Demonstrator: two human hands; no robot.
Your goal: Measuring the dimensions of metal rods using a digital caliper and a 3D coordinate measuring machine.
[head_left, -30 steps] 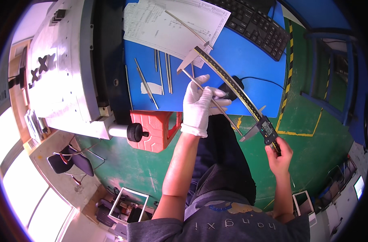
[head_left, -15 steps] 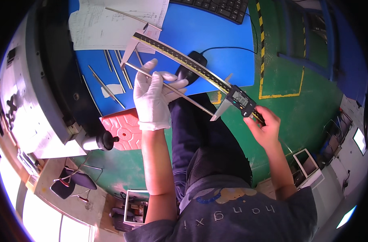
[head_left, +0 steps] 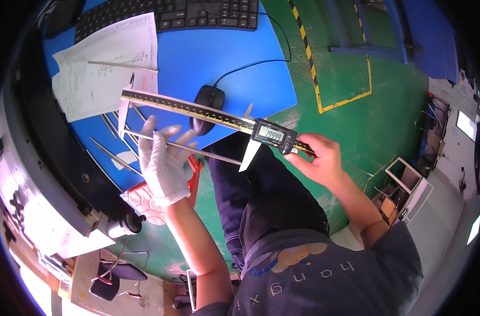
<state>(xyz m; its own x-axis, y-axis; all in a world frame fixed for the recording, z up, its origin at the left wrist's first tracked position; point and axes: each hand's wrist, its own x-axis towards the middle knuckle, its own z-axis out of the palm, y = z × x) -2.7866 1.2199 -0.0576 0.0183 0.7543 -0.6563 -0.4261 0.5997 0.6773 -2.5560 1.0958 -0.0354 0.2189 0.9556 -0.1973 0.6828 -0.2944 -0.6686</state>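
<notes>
A thin metal rod (head_left: 211,155) lies between the jaws of a long digital caliper (head_left: 195,110), its ends at or very near the two jaws. My left hand (head_left: 165,176), in a white glove, pinches the rod towards its left end between thumb and fingers. Bare, my right hand (head_left: 320,158) grips the caliper's beam end just right of the black slider and display (head_left: 272,135). The caliper slopes down to the right above the desk edge and my lap. Whether both jaws truly touch the rod I cannot tell.
Several more metal rods (head_left: 113,155) lie on the blue desktop (head_left: 245,58) at left, one on the printed sheets (head_left: 100,79). A black mouse (head_left: 209,98) and keyboard (head_left: 187,15) are beyond. A red stool (head_left: 145,203) stands below the desk edge, near a machine knob (head_left: 125,225).
The whole view has shifted, so desk and hands appear further left. The caliper and rod now slope less steeply. The display reading has changed slightly; both grips stay the same.
</notes>
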